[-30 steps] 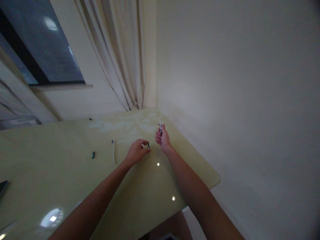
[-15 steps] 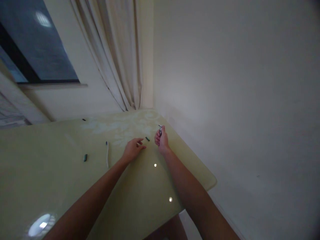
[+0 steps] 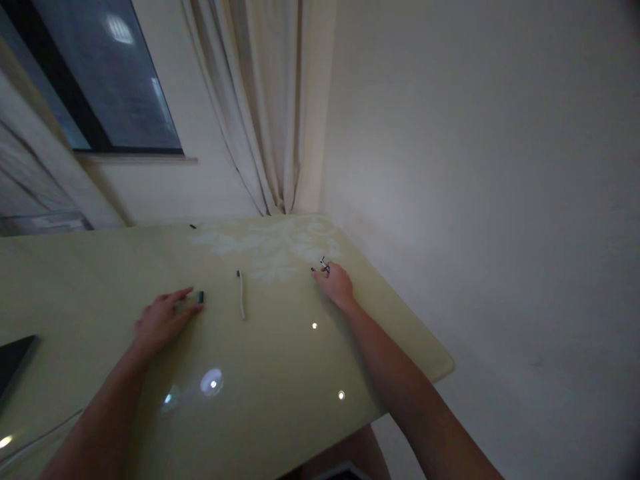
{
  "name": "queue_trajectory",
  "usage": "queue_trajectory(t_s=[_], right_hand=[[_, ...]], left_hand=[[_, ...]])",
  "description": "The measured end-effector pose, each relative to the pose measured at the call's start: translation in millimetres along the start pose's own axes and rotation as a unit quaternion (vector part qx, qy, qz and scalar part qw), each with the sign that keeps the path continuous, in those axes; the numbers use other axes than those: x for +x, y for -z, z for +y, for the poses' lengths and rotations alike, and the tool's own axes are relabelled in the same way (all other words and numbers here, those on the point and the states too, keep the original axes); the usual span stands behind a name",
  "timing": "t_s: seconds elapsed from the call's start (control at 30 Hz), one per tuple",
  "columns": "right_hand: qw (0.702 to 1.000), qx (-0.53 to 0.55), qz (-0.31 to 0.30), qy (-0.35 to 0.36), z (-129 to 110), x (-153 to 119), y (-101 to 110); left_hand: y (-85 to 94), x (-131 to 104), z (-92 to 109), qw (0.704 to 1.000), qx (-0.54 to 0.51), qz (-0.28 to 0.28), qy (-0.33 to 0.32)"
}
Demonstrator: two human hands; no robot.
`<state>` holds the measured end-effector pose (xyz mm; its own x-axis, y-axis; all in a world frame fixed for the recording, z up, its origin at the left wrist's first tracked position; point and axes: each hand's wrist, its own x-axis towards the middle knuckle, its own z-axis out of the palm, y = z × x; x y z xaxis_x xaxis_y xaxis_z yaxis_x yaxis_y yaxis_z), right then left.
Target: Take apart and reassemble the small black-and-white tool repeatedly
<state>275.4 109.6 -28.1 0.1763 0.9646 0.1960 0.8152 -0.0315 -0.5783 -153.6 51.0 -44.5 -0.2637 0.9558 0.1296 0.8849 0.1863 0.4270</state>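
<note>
My left hand [image 3: 163, 320] is at a small dark-green block [image 3: 201, 297] on the table. Its thumb and fingers are apart, with the thumb tip beside or touching the block's lower end. My right hand [image 3: 337, 283] is closed around a small silver-and-dark tool [image 3: 324, 265] with a bent tip, too small to name exactly. A little dark piece [image 3: 313, 270] shows at the right fingertips; whether it is gripped or lies on the table I cannot tell. Between the hands lies a white toothbrush-like stick [image 3: 242, 297] with a dark end.
The glossy pale-green table [image 3: 270, 373] meets a wall on the right. Another small dark piece [image 3: 193, 227] lies near its far edge. At the left are a dark flat device [image 3: 17, 357] and a pale cable [image 3: 40, 437]. A curtain [image 3: 270, 120] hangs behind the table.
My left hand has moved left, from near my right hand to the dark-green block. My right hand has turned and lowered its fingertips to the dark piece, keeping the silver tool. The view has shifted left.
</note>
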Motion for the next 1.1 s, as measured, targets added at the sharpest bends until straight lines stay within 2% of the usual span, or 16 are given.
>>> queue_trajectory(t_s=[0.13,0.33,0.43,0.53,0.6,0.63,0.7,0.77,0.87,0.93,1.0,1.1], right_hand=[[0.995,-0.089,-0.032,0.027,-6,-6,0],[0.995,-0.086,-0.036,0.047,-6,-9,1],[0.999,-0.027,-0.017,0.041,-4,-7,2],[0.995,0.084,0.005,0.056,-13,-10,1],[0.975,0.202,-0.040,0.082,-24,-19,-2],[0.955,0.269,-0.090,0.093,-32,-25,-4],[0.892,0.386,-0.211,0.107,-46,-40,-6],[0.822,0.459,-0.320,0.110,-58,-55,-5],[0.750,0.524,-0.391,0.103,-68,-70,-2],[0.731,0.546,-0.398,0.095,-70,-75,1],[0.732,0.549,-0.393,0.091,-70,-76,2],[0.774,0.517,-0.347,0.115,-71,-76,4]], left_hand=[[-1.2,2,7,1.000,0.016,-0.017,0.014],[-5.2,-7,26,0.999,-0.012,0.048,-0.010],[-7.7,-17,46,0.989,-0.075,0.096,-0.085],[-7.4,-33,79,0.957,-0.149,0.145,-0.205],[-6.8,-49,102,0.931,-0.198,0.157,-0.265],[-6.8,-57,112,0.920,-0.220,0.152,-0.285],[-8.3,-72,130,0.905,-0.261,0.133,-0.308],[-11.4,-84,142,0.894,-0.302,0.105,-0.314],[-15.3,-95,151,0.882,-0.356,0.068,-0.300],[-15.1,-98,154,0.880,-0.378,0.052,-0.284],[-12.3,-99,155,0.879,-0.397,0.040,-0.262],[-5.2,-98,156,0.877,-0.436,-0.011,-0.200]])
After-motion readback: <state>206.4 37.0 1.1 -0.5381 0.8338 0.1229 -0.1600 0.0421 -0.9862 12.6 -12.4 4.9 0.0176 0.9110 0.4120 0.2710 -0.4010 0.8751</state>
